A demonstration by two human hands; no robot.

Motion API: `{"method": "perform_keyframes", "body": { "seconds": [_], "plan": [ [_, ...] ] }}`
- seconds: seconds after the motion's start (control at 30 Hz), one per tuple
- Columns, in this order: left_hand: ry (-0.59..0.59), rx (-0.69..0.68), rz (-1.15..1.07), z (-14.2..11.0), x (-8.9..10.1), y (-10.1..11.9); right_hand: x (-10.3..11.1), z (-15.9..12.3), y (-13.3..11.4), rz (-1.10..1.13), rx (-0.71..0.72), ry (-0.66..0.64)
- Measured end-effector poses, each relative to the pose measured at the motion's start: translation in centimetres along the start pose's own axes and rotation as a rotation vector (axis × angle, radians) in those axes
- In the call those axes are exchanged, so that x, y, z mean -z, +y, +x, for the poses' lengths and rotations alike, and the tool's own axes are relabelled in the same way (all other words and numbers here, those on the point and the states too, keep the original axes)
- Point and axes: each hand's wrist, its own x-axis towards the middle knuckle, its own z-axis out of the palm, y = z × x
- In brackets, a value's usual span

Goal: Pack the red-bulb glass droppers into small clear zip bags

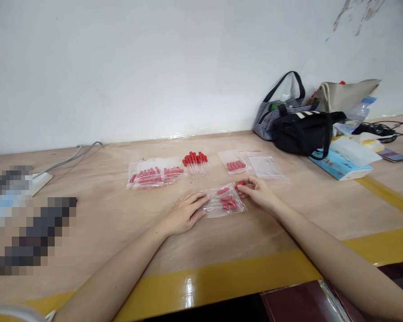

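Shiny clear bag (216,209), red pieces (228,201) inside — left hand (184,213) spread atop, right hand (258,193) pinching another red piece (241,183)

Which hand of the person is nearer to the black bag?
Right. The right hand is in front and left of the black bag, at the right edge of the nearest plastic bag; the left hand lies farther left, at that plastic bag's left side.

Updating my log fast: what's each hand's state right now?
Left hand: open, fingers resting on the clear bag with red pieces inside.
Right hand: closed, pinching another red piece at the bag's edge.
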Motion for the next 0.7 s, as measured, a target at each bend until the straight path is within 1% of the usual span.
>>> {"method": "perform_keyframes", "body": {
  "seconds": [0.07, 0.1, 0.17, 0.2, 0.27, 0.4, 0.47, 0.53, 0.57, 0.67, 0.7],
  "plan": [
    [-0.003, 0.003, -0.001, 0.0, 0.0, 0.0, 0.2, 0.0, 0.0, -0.191, 0.028, -0.067],
    [-0.004, 0.004, -0.002, 0.0, 0.1, 0.0, 0.2, 0.0, 0.0, -0.26, 0.06, -0.079],
    [-0.003, 0.004, -0.007, 0.0, 0.1, 0.0, 0.0, 0.1, 0.1, -0.319, 0.122, -0.079],
    [-0.001, 0.005, -0.009, 0.0, 0.1, 0.1, -0.2, 0.1, 0.2, -0.314, 0.135, -0.088],
    [0.003, 0.007, -0.014, 0.1, 0.1, 0.1, -0.5, 0.1, 0.3, -0.258, 0.118, -0.116],
    [0.007, 0.012, -0.025, 0.1, 0.2, 0.2, -0.8, -0.2, -0.1, -0.1, -0.006, -0.113],
    [0.0, 0.02, -0.026, 0.1, 0.2, 0.2, -0.7, -0.5, -0.6, -0.076, -0.066, -0.162],
    [0.0, 0.027, -0.025, 0.0, 0.3, 0.2, -0.6, -0.6, -1.0, -0.089, -0.088, -0.213],
    [0.003, 0.031, -0.027, 0.0, 0.3, 0.2, -0.5, -0.5, -1.1, -0.103, -0.084, -0.187],
    [0.022, 0.034, -0.048, 0.1, 0.3, 0.2, -0.6, 0.0, -1.0, -0.179, -0.07, 0.01],
    [0.028, 0.031, -0.06, 0.1, 0.4, 0.3, -0.6, 0.3, -0.8, -0.205, -0.058, 0.032]
  ]
}}
